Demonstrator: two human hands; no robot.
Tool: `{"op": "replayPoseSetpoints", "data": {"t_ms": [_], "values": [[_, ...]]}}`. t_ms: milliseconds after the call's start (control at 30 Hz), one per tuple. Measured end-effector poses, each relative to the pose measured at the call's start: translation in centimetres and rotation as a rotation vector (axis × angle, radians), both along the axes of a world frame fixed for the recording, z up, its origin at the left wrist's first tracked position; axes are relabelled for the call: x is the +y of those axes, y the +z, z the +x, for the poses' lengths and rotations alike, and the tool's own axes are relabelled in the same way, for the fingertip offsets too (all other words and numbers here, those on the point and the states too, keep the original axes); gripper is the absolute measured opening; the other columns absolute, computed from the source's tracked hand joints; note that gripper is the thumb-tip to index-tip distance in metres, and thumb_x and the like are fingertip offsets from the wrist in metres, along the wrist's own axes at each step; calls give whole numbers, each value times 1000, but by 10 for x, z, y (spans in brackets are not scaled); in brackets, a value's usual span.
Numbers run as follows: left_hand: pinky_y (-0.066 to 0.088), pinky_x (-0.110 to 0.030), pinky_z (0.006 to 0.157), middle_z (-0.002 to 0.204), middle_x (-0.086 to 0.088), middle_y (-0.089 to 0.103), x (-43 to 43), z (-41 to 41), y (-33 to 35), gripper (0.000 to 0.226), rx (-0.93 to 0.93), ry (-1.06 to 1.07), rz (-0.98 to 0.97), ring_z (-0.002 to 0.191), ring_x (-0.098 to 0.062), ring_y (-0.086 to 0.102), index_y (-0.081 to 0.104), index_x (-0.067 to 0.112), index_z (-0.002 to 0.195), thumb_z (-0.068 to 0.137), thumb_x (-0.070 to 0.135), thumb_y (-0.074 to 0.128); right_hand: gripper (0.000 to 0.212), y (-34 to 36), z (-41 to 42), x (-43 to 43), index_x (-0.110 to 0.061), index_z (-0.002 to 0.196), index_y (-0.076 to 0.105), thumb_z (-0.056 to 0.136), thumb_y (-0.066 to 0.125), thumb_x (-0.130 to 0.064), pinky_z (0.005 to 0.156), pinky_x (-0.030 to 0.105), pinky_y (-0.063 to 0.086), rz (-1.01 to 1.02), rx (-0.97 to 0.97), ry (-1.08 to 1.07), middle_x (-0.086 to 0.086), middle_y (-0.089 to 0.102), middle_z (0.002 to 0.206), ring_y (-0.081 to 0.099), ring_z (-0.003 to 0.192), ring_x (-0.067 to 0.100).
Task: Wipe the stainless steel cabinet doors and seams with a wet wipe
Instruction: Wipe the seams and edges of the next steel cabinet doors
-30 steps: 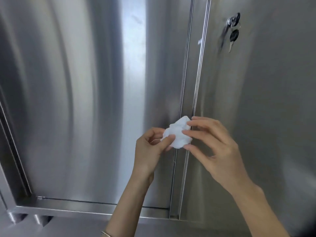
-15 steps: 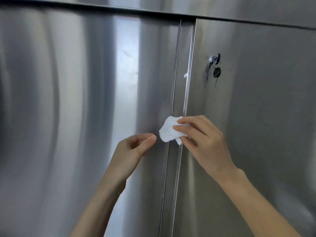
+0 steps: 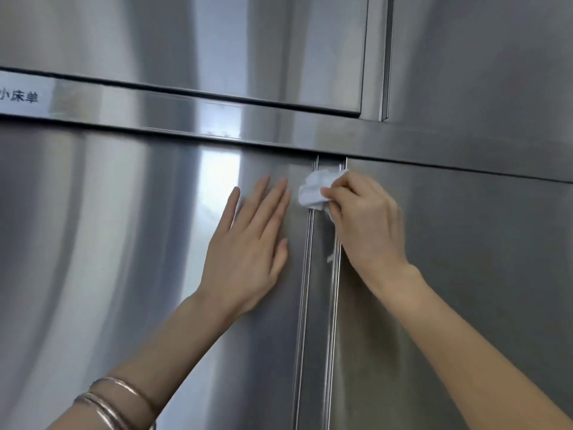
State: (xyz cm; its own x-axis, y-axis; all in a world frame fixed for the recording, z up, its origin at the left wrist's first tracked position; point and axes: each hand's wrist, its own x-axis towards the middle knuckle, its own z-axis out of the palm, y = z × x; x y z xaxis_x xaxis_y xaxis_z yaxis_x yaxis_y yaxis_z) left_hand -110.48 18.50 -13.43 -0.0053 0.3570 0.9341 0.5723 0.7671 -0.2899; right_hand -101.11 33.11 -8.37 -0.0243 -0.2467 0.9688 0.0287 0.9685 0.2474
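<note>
Nearest to the camera, the left forearm carries metal bangles (image 3: 117, 398) at the wrist. Further up, the left hand (image 3: 249, 243) lies flat on the left door (image 3: 93, 274), with fingers straight and a little spread. It is just beside the seam (image 3: 317, 321) and holds nothing. I judge that it rests there to steady the person and to stop the steel panel from giving under pressure from the other side.

The right hand (image 3: 369, 225) comes in over the right door (image 3: 480, 290). Its fingers are curled and pinch the wet wipe (image 3: 314, 189), which is crumpled into a small wad, probably so that a firm corner can enter the narrow grooves. The wipe touches the very top of the seam, the recessed vertical strip between the two doors, just under the crossbar (image 3: 434, 147). From this place, a stroke downward along the grooves seems the natural next move.

A small white scrap (image 3: 330, 259) sits in the right groove below the hand; what it is I cannot tell. Beyond the crossbar are the upper doors (image 3: 186, 41), with a label (image 3: 18, 97) at the far left.
</note>
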Motion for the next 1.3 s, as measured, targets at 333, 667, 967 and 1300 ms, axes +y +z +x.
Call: {"op": "replayPoseSetpoints", "data": {"t_ms": [333, 667, 967, 1300], "values": [[11, -43, 120, 158, -3, 22, 8, -39, -14, 57, 75, -6, 38, 148, -20, 14, 28, 9, 149, 97, 32, 32, 54, 19, -1, 3, -7, 137, 47, 86, 57, 5, 93, 30, 46, 31, -285, -158, 3, 46, 143, 45, 130, 19], [12, -44, 120, 158, -4, 22, 7, -38, -14, 58, 80, -5, 50, 147, -20, 16, 27, 9, 150, 97, 31, 34, 47, -5, 1, 5, -2, 110, 69, 65, 79, 10, 72, 31, 58, 89, -271, -155, 8, 64, 122, 61, 112, 22], [10, -42, 120, 159, -3, 21, 7, -38, -15, 57, 82, -2, 59, 147, -20, 16, 26, 10, 150, 98, 31, 32, 14, 5, 7, -5, -10, 93, 71, 81, 66, -5, 55, 29, 46, 8, -298, -196, -2, 68, 114, 68, 85, 26], [13, -43, 120, 159, -2, 21, 7, -39, -16, 59, 73, -11, 68, 147, -19, 16, 26, 10, 151, 96, 31, 34, 15, -6, 2, -4, -10, 91, 73, 78, 71, -2, 43, 32, 49, -17, -79, -13, 1, 73, 87, 64, 56, 29]]}}
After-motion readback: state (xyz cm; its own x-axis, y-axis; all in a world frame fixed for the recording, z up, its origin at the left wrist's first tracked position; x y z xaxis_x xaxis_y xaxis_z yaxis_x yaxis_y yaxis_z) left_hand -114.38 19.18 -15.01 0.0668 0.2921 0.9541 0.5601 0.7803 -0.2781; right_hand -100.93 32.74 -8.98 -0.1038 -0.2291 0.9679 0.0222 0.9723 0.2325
